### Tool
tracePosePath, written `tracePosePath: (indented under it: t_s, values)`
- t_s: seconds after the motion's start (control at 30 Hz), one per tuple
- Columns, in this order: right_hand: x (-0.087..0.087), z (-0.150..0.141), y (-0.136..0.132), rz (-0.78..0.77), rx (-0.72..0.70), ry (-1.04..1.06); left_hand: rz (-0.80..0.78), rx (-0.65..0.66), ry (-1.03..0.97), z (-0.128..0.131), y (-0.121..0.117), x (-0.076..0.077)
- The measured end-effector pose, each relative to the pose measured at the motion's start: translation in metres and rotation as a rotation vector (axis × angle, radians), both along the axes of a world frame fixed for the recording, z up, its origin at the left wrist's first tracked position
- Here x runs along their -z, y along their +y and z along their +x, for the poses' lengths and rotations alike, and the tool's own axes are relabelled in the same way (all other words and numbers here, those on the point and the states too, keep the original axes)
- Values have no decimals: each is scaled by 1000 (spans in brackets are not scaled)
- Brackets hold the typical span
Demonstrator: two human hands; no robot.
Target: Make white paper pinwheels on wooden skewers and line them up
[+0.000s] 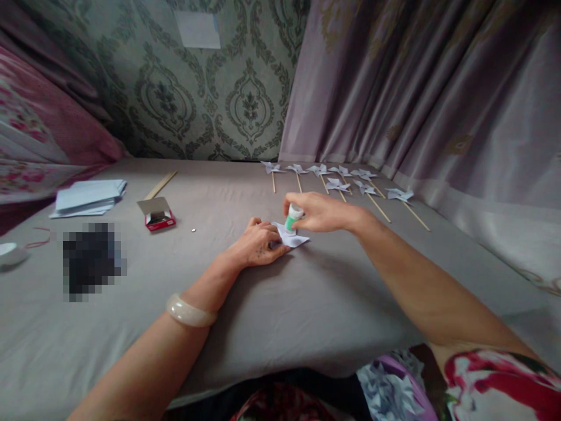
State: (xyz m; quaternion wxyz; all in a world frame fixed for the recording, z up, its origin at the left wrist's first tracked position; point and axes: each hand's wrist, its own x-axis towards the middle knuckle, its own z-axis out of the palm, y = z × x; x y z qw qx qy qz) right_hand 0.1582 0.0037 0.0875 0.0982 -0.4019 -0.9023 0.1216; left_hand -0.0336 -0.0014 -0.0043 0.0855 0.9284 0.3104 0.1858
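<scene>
My right hand (319,211) grips a small green and white glue stick (290,222), slightly tilted, its lower end down at a folded white paper pinwheel (297,240). Against the grey cloth, my left hand (258,244) holds that pinwheel by its left side, thumb along the near edge and fingers curled behind. Part of the paper is hidden by the fingers and the glue stick. Beyond my hands lie several finished pinwheels on sticks (338,186).
A stack of white paper (90,197) lies at the left, near wooden sticks (161,184) and an open red box (158,220). A tiny shiny piece (193,230) sits beside the box. A white bowl (11,254) is far left. Below the table edge, a purple bin (424,390) holds crumpled paper.
</scene>
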Motion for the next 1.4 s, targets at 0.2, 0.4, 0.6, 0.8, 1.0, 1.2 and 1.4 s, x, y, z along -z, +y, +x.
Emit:
tracePosePath:
  t_s: [0.2, 0.4, 0.6, 0.8, 1.0, 1.2, 1.4]
  values:
    - [35, 54, -3, -142, 488, 931, 25, -33, 48, 1, 0, 1]
    - [71, 89, 8, -631, 617, 1650, 56, -66, 69, 1, -1, 2]
    - [78, 107, 3, -641, 597, 1536, 68, -70, 71, 2, -3, -2]
    - [98, 102, 10, -347, 696, 1365, 67, -85, 35, 3, -2, -1]
    - [122, 108, 21, -12, 916, 1034, 74, -97, 33, 2, 1, 2]
    - [130, 103, 20, 95, 976, 750, 85, -102, -9, 2, 2, 6]
    - [126, 91, 18, 85, 979, 588, 28, -104, -22, 2, 3, 5]
